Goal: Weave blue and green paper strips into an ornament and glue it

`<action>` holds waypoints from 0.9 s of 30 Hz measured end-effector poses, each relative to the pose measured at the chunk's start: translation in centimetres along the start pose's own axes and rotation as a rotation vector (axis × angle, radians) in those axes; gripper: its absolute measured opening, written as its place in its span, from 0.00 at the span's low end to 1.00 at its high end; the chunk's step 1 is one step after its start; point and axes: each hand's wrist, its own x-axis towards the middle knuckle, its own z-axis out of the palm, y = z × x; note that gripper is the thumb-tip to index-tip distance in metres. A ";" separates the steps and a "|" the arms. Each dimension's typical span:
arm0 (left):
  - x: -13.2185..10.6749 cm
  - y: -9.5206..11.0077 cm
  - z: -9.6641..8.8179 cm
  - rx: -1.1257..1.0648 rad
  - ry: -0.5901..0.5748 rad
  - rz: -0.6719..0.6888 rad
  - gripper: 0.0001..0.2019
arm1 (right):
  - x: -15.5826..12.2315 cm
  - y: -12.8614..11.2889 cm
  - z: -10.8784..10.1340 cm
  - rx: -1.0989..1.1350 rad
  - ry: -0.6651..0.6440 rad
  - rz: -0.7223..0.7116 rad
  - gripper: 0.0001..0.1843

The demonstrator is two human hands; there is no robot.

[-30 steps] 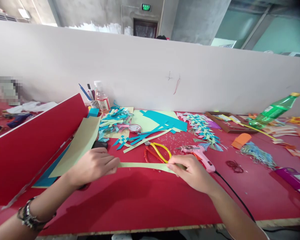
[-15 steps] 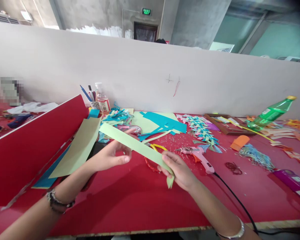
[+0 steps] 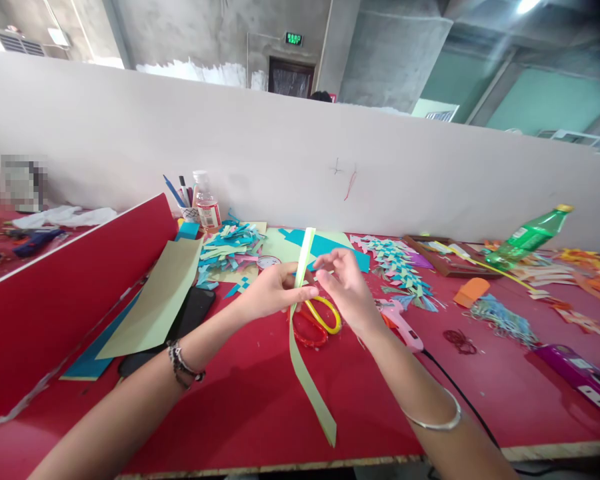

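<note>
My left hand (image 3: pixel 276 291) is closed on a long pale green paper strip (image 3: pixel 310 380). One end of the strip points up past my fingers, and the rest hangs toward the front of the red table. Just right of it, my right hand (image 3: pixel 347 287) is raised with fingers apart and curved, holding nothing that I can see. Behind and below the hands lie scissors with a yellow handle (image 3: pixel 333 315) and a red wrapped one; their blades are hidden. The pink glue gun (image 3: pixel 400 323) lies right of my right wrist, partly covered by it.
A heap of blue and green paper scraps (image 3: pixel 233 247) sits at the back left, near a clear bottle (image 3: pixel 207 207). Woven paper pieces (image 3: pixel 400 267) lie behind the glue gun. A green bottle (image 3: pixel 530 237) leans at right. A red divider (image 3: pixel 80 307) borders the left.
My left hand has gripped the strip, which has swung from slanting across to hanging lengthwise. My right hand has let go of it and moved up. The view has shifted slightly.
</note>
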 end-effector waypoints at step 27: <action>3.0 -2.1 -1.8 0.082 0.377 -0.015 0.14 | 5.2 1.9 1.1 -0.078 -0.270 0.015 0.13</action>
